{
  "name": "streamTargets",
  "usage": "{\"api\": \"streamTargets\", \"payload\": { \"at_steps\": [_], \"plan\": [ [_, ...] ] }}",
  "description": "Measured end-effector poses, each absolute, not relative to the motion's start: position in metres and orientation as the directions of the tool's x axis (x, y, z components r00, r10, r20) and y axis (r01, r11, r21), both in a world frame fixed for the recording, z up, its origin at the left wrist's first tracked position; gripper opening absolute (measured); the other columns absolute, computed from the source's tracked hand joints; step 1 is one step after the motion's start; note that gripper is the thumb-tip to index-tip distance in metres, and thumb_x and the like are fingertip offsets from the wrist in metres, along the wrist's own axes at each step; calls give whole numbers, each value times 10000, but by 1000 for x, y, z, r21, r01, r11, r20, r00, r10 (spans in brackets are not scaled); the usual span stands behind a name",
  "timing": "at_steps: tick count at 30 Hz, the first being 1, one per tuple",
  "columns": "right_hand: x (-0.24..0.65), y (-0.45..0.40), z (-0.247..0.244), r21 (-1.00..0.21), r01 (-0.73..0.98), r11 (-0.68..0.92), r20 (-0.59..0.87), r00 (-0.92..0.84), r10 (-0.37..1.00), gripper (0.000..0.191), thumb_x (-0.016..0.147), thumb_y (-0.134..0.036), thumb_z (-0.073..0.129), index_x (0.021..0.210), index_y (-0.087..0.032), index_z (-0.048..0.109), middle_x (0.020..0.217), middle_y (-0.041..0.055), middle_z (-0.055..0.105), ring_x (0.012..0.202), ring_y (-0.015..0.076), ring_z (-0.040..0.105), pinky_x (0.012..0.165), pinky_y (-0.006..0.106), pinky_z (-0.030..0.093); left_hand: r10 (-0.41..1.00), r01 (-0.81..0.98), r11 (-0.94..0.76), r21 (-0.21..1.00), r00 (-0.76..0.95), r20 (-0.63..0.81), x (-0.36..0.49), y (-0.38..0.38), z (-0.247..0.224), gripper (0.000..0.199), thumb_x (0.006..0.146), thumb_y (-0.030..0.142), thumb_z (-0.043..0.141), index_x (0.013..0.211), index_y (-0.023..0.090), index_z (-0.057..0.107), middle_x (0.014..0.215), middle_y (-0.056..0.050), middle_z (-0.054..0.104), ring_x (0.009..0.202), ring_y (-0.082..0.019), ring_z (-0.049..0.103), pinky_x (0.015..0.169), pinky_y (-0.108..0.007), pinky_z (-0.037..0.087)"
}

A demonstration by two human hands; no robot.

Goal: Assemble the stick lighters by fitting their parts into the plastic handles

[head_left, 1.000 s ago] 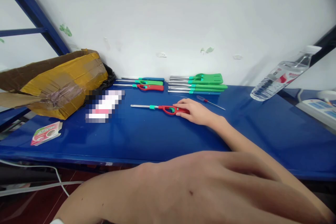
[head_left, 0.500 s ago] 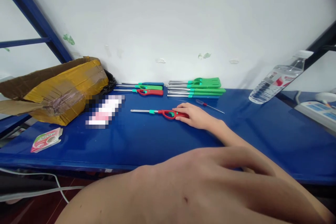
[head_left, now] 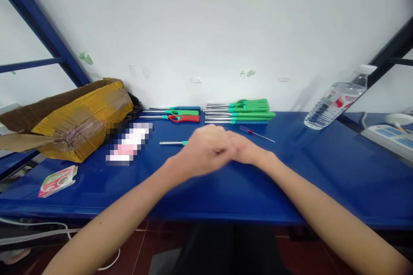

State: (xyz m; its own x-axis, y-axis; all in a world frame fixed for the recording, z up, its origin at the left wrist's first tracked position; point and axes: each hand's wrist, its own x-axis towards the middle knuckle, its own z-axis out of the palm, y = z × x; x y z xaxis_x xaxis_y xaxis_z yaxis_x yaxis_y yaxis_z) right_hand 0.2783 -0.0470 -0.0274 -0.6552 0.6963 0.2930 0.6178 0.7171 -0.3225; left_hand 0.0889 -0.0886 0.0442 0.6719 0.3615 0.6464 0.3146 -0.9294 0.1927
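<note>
Mid-bench [head_left: 206,200], left hand [head_left: 206,150] is curled, overlapping the right hand [head_left: 248,149]; can't tell what either's gripping. Lighter [head_left: 171,143] is mostly hidden behind them, metal tube poking out left. Handle's blocked, so a blind nudge could knock the screwdriver [head_left: 257,134] behind.
</note>
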Motion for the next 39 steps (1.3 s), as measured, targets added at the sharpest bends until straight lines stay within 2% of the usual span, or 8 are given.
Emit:
{"api": "streamTargets", "payload": {
  "at_steps": [2, 4, 7, 9, 11, 25, 32, 39],
  "plan": [
    [278, -48, -26, -261, 637, 725, 278, -670, 688, 367, 951, -382, 481, 1229, -200, 637, 1174, 133, 636, 1043, 273, 601, 919, 458, 494, 464, 480, -853, 204, 520, 717, 70, -52, 22, 538, 995, 371, 402, 512, 184, 546, 503, -3, 579, 506, -112, 541, 582, -276, 458],
    [277, -48, -23, -201, 671, 714, 265, -664, 699, 394, 965, -397, 447, 1264, -206, 619, 1191, 133, 631, 1048, 277, 600, 910, 456, 498, 538, 598, -776, 200, 463, 705, 51, -26, 2, 538, 979, 366, 438, 483, 173, 514, 475, -3, 551, 481, -116, 518, 568, -269, 441],
    [276, -48, -22, -145, 712, 686, 273, -638, 720, 395, 963, -395, 454, 1247, -185, 632, 1202, 139, 631, 1074, 284, 597, 925, 449, 497, 641, 649, -723, 238, 502, 580, 30, -12, -18, 353, 980, 354, 445, 800, 169, 686, 822, -61, 714, 806, -187, 656, 761, -299, 508],
    [276, -47, -22, -121, 728, 675, 279, -627, 727, 385, 954, -380, 478, 1233, -167, 637, 1199, 144, 635, 1087, 289, 594, 935, 448, 494, 633, 615, -755, 228, 591, 501, 24, -14, -24, 315, 988, 323, 427, 1181, 174, 625, 1187, -99, 660, 1100, -221, 605, 942, -355, 481],
    [278, -46, -22, -106, 743, 661, 288, -613, 736, 403, 934, -371, 521, 1255, -148, 618, 1210, 153, 632, 1096, 298, 590, 938, 454, 492, 613, 582, -782, 222, 652, 446, 24, -18, -27, 354, 995, 314, 408, 1288, 181, 557, 1285, -101, 609, 1196, -226, 553, 1021, -388, 442],
    [294, -46, -14, -176, 716, 676, 267, -626, 732, 259, 931, -309, 552, 1095, -203, 721, 1017, 94, 718, 915, 233, 656, 800, 354, 503, 634, 629, -766, 134, 706, 317, 32, -28, -28, 439, 992, 308, 393, 1386, 143, 491, 1297, -124, 619, 1165, -263, 600, 998, -415, 473],
    [292, -48, -23, -98, 740, 666, 320, -610, 725, 283, 955, -292, 502, 1131, -193, 701, 1097, 99, 715, 976, 247, 651, 871, 388, 503, 595, 622, -782, 43, 723, 351, 40, -37, -29, 430, 957, 316, 458, 1338, 129, 527, 1257, -153, 639, 1153, -294, 611, 976, -449, 483],
    [307, -42, -25, -184, 713, 676, 433, -559, 707, 336, 933, -304, 525, 1217, -178, 655, 1183, 118, 683, 1164, 274, 570, 1004, 451, 467, 575, 616, -787, 49, 701, 423, 40, -38, -27, 426, 958, 361, 464, 1306, 136, 564, 1236, -124, 655, 1116, -269, 623, 967, -423, 491]
  ]
}}
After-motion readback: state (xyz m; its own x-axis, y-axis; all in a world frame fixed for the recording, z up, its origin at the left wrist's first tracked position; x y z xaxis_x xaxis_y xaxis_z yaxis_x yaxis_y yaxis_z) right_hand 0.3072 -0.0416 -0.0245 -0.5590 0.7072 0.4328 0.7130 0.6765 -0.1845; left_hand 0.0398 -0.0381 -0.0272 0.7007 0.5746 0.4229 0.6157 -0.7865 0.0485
